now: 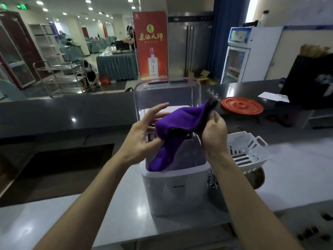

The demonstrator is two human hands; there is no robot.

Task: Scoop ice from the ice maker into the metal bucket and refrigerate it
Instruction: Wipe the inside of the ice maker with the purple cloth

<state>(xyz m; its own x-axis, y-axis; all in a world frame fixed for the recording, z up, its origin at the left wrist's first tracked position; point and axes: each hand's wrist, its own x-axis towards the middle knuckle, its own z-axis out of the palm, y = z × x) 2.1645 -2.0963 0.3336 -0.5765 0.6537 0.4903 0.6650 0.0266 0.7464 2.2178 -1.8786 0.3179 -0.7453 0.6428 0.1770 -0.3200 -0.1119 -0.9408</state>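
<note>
Banquet hall service bar — grey counter [54,112], skirted tables [115,67], liquor banner [151,46], drinks fridge [236,64].

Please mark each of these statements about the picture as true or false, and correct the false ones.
1. The clear lid of the ice maker is raised. True.
2. The right hand pinches the purple cloth. True.
3. The white basket sits inside the ice maker. False: it rests on top of the metal bucket, to the right of the ice maker.
4. The red round lid covers the metal bucket. False: it lies farther back on the dark counter, apart from the bucket.
5. The purple cloth is folded flat on the counter. False: it is held above the ice maker, and its lower end hangs at the opening.
</note>
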